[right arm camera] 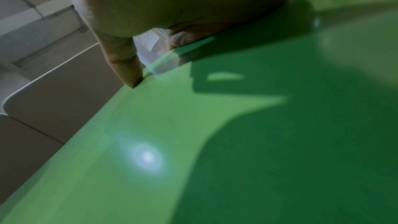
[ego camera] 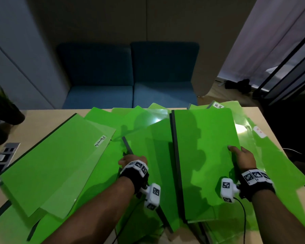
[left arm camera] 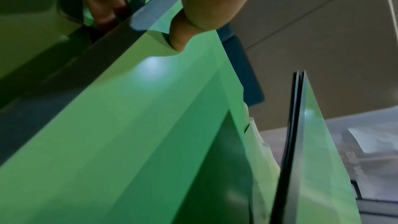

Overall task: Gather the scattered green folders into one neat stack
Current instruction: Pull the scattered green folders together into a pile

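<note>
Several green folders lie overlapped across the wooden table [ego camera: 42,118]. My right hand [ego camera: 240,155] grips the right edge of a small stack of green folders [ego camera: 202,155] with dark spines, thumb on top; the wrist view shows the thumb [right arm camera: 127,67] on that cover [right arm camera: 215,142]. My left hand [ego camera: 130,160] pinches the dark spine edge of a middle folder [ego camera: 148,164]; its thumb [left arm camera: 183,37] lies on the cover and the fingers curl beneath. A folder labelled "Permits" [ego camera: 56,166] lies at the left. Folders labelled "H.R" [ego camera: 261,138] spread at the right.
A dark potted plant [ego camera: 2,111] stands at the table's left edge, with a grey keyed device [ego camera: 2,161] just below it. Behind the table are two blue seats [ego camera: 130,74]. The table's right edge [ego camera: 271,129] borders a dark floor with a cable.
</note>
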